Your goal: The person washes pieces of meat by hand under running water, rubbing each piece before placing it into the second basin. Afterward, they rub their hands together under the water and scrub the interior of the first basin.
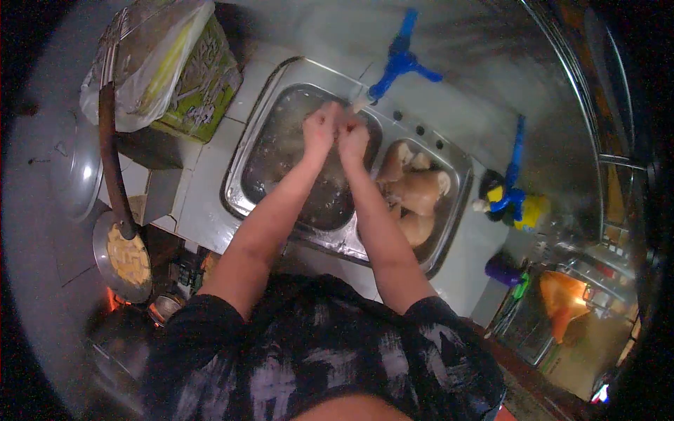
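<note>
Dark, pale-streaked cloth of the person's shirt [330,333] fills the near side at 6 o'clock. Ahead, the left hand [321,131] and right hand [353,142] meet over the left basin [263,154], fingers curled and close together; whether they pinch something small or merely press on each other, one cannot tell. Anything held would lie between them, near the blue tap [401,64] at 1 o'clock. Good practice, presumably, is to keep fingertips low over this basin, so drips miss the raw meat pieces [419,193] (poultry, by the look) at 4 o'clock in the right basin [458,193]. Farther out stand a pan [101,254] at 8 o'clock and a green container [203,105] at 10. Blur hides the fingertips, running water is uncertain, the right forearm [382,235] covers some meat, and darkness crops every corner.
</note>
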Tool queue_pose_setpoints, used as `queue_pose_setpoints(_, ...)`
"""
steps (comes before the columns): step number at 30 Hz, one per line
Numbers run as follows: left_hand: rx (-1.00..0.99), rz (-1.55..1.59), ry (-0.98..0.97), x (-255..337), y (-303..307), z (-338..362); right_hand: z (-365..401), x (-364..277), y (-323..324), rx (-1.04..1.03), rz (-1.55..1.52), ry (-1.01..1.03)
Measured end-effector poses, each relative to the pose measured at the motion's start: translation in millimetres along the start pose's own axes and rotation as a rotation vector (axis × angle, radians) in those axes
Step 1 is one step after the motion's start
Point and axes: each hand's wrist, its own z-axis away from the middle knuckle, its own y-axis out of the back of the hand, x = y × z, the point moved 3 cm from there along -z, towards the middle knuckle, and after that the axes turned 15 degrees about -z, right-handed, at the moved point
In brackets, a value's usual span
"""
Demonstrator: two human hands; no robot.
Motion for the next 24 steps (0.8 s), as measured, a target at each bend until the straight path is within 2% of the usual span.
queue_pose_setpoints(4, 0.09, 0.1, 0.007, -14.0, -5.8, -7.3, 0.1, 3.5, 0.3, -0.005, 0.026, -0.003)
queue_pose_setpoints(6, 0.078, 0.189, 0.036, -23.9, -9.2, -14.7, 2.6, 9.8, 0.0, -0.014, -0.2, -0.153)
queue_pose_setpoints(10, 0.041, 0.264, 0.042, -24.7, -8.9, -19.3, 2.8, 39.1, -3.2, 0.058, -0.329, -0.053)
queue_pose_setpoints(12, 0.023, 0.397, -0.011, -27.1, -13.4, -22.9, 1.3, 41.6, -4.4, -0.117, -0.334, -0.203)
queue_pose_setpoints(13, 0.021, 0.396, -0.011, -26.7, -16.2, -22.7, 2.2, 31.1, -4.5, -0.115, -0.334, -0.203)
queue_pose_setpoints(15, 0.126, 0.308, -0.07, -21.8, -20.3, -21.1, 6.8, 19.4, -11.2, -0.176, -0.415, -0.413)
queue_pose_setpoints(16, 0.125, 0.308, -0.07, -20.7, -22.0, -19.8, 6.5, 17.0, -9.3, -0.176, -0.415, -0.413)
queue_pose_setpoints(18, 0.089, 0.202, -0.158, -14.6, -24.0, -15.9, 6.0, 19.3, -6.9, -0.118, -0.739, -0.615)
queue_pose_setpoints(22, -0.057, 0.172, -0.105, -12.3, -34.6, -13.4, -4.3, 25.8, 3.8, -0.123, -0.723, -0.574)
queue_pose_setpoints(24, -0.12, 0.281, -0.151, -9.3, -41.1, -15.0, -9.1, 23.9, 8.7, -0.188, -0.639, -0.564)
